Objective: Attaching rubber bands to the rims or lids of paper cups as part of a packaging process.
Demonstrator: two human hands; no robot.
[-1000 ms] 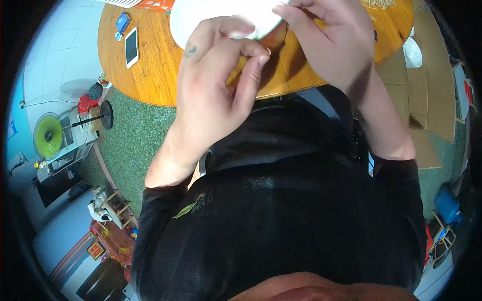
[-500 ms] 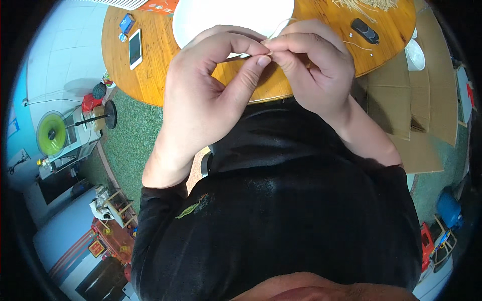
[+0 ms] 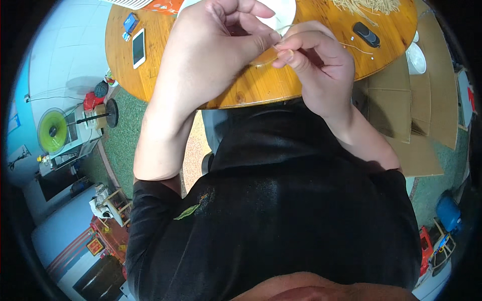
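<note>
My left hand (image 3: 211, 52) is raised over the table's near edge, with its back turned up. One finger stretches out, while its thumb tip sits close to another fingertip; what they pinch, if anything, is too small to make out. Just beside it, my right hand (image 3: 324, 57) has thumb and index finger pressed together on a thin pale string (image 3: 286, 27), which curves up from the fingertips. A faint clear strip (image 3: 263, 64) shows below the left thumb. Behind the hands lies a white plate (image 3: 285, 11), partly covered by them.
The round wooden table (image 3: 241, 93) carries a white phone (image 3: 138, 48), a small blue box (image 3: 130, 22), a black key fob-like object (image 3: 366, 34) and a bundle of pale strings (image 3: 374, 6). Open cardboard (image 3: 389, 100) stands to the right; a green fan (image 3: 52, 131) is at left.
My left hand has turned over and lifted up and away from the body, its index finger opening out. The right hand keeps its pinch, shifted very slightly.
</note>
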